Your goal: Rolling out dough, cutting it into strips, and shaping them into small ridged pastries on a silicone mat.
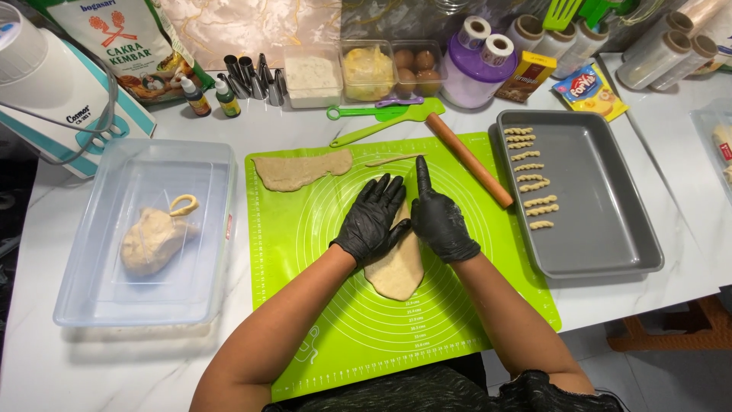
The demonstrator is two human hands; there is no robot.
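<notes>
The left hand (372, 221), in a black glove, is laid flat with fingers spread on a flattened piece of tan dough (396, 271); nothing is clasped in its grip. The right hand (441, 221), also black-gloved, rests beside it on the same dough, its forefinger stretched out straight and the other fingers curled in, with no object seen enclosed. The dough is placed at the middle of a bright green silicone mat (343, 320) on the white marble-patterned table (46, 358). Its long axis runs away from the person, the rounded near end pointing toward the body; the far end is hidden under the gloves.

Farther along the mat, a second flattened strip of dough (301, 169) and a brown wooden rolling pin (468, 159) are seen.

To the right, a grey metal baking tray (602, 229) is filled along its left side with a column of small twisted dough pieces (534, 179). To the left, a clear plastic box (145, 229) holds a lump of dough in a tied bag (156, 238). The contents of the small tubs at the back are hard to make out.
</notes>
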